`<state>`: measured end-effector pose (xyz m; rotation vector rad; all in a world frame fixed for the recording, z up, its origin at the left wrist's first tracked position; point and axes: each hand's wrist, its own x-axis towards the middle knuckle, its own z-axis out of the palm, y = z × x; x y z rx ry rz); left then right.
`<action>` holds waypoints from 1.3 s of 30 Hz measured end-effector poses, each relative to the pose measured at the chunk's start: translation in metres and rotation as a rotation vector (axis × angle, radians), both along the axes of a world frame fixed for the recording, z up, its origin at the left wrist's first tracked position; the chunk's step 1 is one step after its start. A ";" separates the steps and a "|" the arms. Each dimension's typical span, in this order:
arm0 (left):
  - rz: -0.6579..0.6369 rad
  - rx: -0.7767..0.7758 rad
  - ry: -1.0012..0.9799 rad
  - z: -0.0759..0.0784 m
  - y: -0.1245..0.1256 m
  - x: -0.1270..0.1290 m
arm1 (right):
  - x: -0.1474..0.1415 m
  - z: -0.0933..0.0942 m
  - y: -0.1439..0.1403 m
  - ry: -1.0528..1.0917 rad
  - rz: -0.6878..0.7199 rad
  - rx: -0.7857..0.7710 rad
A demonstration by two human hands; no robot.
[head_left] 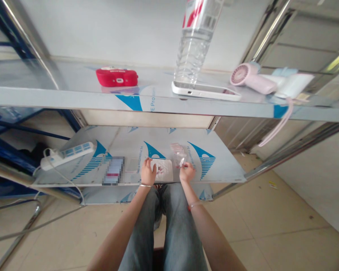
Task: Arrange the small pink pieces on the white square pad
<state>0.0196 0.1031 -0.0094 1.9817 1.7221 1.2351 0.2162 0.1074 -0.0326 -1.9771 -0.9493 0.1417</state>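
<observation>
On middle shelf [227, 171], left hand [148, 174] at white pad [166, 171], probably steadying it, grip unclear to me; right hand [188, 172] pinches clear packet [180, 158] by corner.

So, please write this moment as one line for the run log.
left hand: on white printed item; right hand: at clear plastic bag; power strip: left of both hands

Left hand [148, 173] on left edge of white square pad [166, 171] with small reddish marks, grip unclear. Right hand [188, 172] pinching near end of clear packet [179, 153], just right of pad. Both over lower shelf [226, 165]. Left of left hand: pixelated phone [113, 171], farther power strip [69, 154]. Upper shelf [45, 98], above and beyond hands: red case [117, 77], bottle [193, 52], white phone [205, 92], pink fan [251, 78].
</observation>
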 end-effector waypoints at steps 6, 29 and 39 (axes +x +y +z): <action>-0.208 0.090 -0.012 0.000 0.000 0.020 | -0.014 0.014 -0.018 -0.089 0.295 0.311; -0.414 0.061 -0.042 0.017 -0.044 0.021 | -0.049 0.029 -0.072 0.077 0.649 0.202; -0.497 0.229 -0.093 0.008 -0.039 0.026 | -0.047 0.019 -0.065 0.205 0.671 0.288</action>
